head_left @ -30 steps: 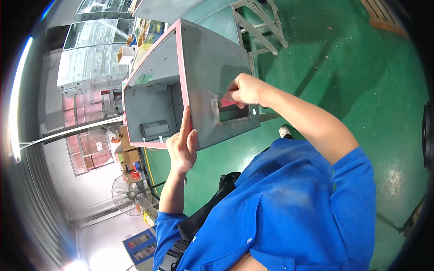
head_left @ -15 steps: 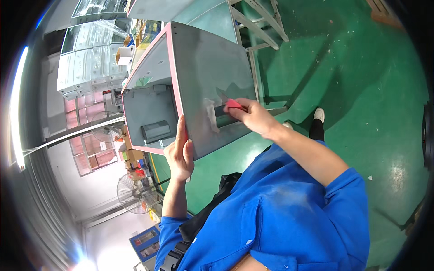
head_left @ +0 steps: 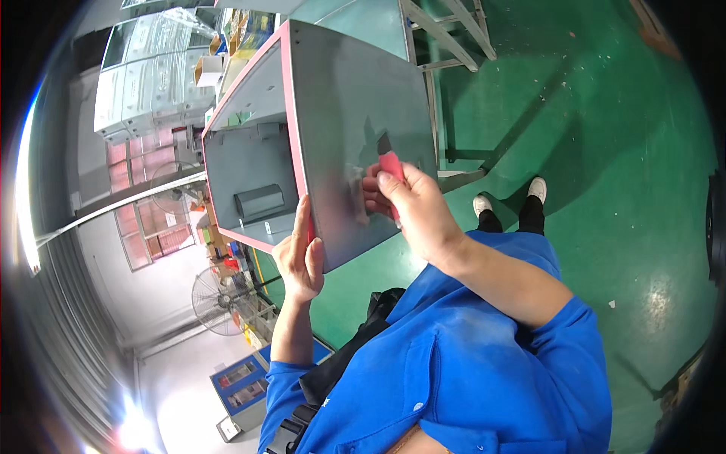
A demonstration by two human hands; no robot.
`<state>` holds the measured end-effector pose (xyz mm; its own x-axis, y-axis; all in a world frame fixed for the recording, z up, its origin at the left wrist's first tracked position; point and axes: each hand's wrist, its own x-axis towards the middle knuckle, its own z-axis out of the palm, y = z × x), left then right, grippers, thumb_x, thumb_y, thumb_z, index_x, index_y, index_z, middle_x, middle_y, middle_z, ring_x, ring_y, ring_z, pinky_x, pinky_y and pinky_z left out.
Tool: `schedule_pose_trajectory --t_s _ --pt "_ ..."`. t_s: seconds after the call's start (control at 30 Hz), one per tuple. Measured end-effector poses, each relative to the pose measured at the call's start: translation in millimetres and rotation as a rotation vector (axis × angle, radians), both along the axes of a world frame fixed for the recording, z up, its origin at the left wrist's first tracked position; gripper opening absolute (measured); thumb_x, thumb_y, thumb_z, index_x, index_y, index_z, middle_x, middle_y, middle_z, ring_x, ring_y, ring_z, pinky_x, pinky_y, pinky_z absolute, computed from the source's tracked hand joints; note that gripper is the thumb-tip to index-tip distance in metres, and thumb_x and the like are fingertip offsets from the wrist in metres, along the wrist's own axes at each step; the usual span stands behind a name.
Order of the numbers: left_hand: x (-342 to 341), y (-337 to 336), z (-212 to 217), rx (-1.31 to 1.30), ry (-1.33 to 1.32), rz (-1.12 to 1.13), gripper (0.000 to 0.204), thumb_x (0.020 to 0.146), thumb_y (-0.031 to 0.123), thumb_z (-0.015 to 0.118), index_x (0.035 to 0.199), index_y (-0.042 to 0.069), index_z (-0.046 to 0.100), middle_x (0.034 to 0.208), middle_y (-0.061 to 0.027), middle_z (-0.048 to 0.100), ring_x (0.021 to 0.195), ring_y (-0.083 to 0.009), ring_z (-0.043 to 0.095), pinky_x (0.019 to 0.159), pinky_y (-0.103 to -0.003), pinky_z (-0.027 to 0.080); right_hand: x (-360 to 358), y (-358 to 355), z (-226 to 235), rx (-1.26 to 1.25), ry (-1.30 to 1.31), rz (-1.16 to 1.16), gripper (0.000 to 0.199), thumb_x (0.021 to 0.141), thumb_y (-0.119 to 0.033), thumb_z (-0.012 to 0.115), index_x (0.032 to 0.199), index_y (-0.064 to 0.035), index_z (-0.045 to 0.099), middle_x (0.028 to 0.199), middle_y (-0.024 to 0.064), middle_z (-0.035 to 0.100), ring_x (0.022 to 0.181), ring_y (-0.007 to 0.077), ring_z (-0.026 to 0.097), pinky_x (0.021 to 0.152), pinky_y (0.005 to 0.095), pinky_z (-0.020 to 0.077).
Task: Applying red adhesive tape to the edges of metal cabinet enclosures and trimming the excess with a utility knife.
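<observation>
A grey metal cabinet (head_left: 348, 91) with a pink-edged open front lies before me. My left hand (head_left: 299, 261) grips its near front edge, index finger stretched along the pink rim and thumb against the outer face. My right hand (head_left: 412, 200) holds a putty knife (head_left: 389, 160) by its red handle, fingers wrapped round it. The dark blade points away from me, over the cabinet's grey side panel. A pale smeared patch (head_left: 355, 185) marks that panel beside my right fingers, which partly cover it.
Under the cabinet's far side stands a pale frame (head_left: 446, 34) with legs on the green floor (head_left: 605, 227). Wrapped metal boxes (head_left: 144, 83) are stacked at the far left. A fan (head_left: 223, 299) and a blue-framed case (head_left: 246, 382) stand left of me.
My right hand has drawn back slightly towards me and turned, so the blade points more directly away. The left hand keeps its place on the cabinet edge. The view has shifted a little.
</observation>
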<state>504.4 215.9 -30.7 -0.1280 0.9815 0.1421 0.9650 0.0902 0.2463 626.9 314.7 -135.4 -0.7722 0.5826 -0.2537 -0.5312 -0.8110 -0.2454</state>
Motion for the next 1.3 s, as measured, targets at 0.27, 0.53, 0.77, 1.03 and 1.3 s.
schedule_pose_trajectory --t_s 0.27,0.53,0.77,1.03,1.3 --pt "-2.7 1.3 -1.3 0.045 0.001 -0.017 0.050 0.084 0.023 0.046 0.124 -0.007 0.041 0.062 -0.0123 0.053 0.043 -0.0182 0.044 0.046 -0.028 0.036 -3.1 4.9 4.7 0.140 -0.131 0.119 0.020 0.091 -0.014 0.042 0.103 0.0012 0.050 0.096 0.0078 0.056 0.087 0.0144 0.054 0.079 0.0285 0.0445" --pt "-1.1 0.3 0.7 0.034 0.008 0.016 0.049 0.082 0.024 0.050 0.122 -0.004 0.045 0.054 -0.0091 0.049 0.042 -0.0203 0.044 0.045 -0.028 0.036 3.8 5.2 12.0 0.091 -0.092 0.053 0.019 0.091 -0.015 0.045 0.101 -0.0007 0.052 0.089 0.0037 0.055 0.080 0.0084 0.052 0.076 0.0250 0.0442" --pt "-7.0 -2.5 1.6 -0.001 0.024 0.024 0.051 0.078 0.024 0.053 0.120 -0.004 0.048 0.054 -0.0085 0.049 0.041 -0.0195 0.043 0.045 -0.028 0.035 19.9 33.8 -9.7 0.299 -0.254 0.090 0.020 0.092 -0.017 0.043 0.103 -0.0020 0.049 0.081 0.0039 0.057 0.073 0.0097 0.055 0.070 0.0240 0.0460" --pt "-9.8 0.4 -0.2 0.000 -0.073 0.064 0.063 0.084 0.036 0.046 0.127 -0.008 0.035 0.055 -0.0056 0.053 0.044 -0.0118 0.043 0.046 -0.024 0.034 21.4 13.1 -58.7 0.509 -0.400 0.122 0.031 0.093 -0.027 0.040 0.101 0.0004 0.052 0.073 0.0039 0.053 0.070 0.0102 0.049 0.066 0.0242 0.0408" --pt "13.5 -9.2 -15.5 0.077 -0.189 0.442 0.075 0.085 0.050 0.042 0.131 -0.008 0.027 0.104 -0.0162 0.058 0.088 -0.0169 0.056 0.073 -0.025 0.042 51.2 -6.8 -93.3 0.416 -0.379 0.044 0.028 0.094 -0.024 0.040 0.105 -0.0013 0.052 0.074 -0.0022 0.045 0.068 0.0058 0.041 0.063 0.0187 0.0361"
